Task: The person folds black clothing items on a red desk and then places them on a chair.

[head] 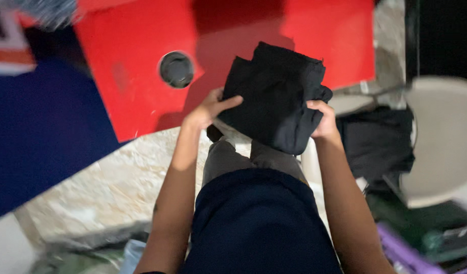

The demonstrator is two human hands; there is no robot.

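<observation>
Garment: I see a folded black cloth (276, 96) held up in front of the body, over the near edge of the red table (127, 61).
Left hand: my left hand (209, 109) grips the cloth's left edge, thumb lying across the front of the fabric, the other fingers hidden behind it.
Right hand: my right hand (322, 121) is closed on the cloth's right lower edge, fingers curled over a bunched fold.
Cloth and grip: the bundle sits between the two hands, most of it above them, its lower corner hanging just below the knuckles.
Table: a round dark hole (176, 69) in the red top lies left of the cloth, apart from it.
Right side: a dark pile of clothing (378, 142) rests just beside the right wrist, next to a pale round chair (441, 142).
Floor: pale speckled stone floor (106, 187) under the left forearm.
</observation>
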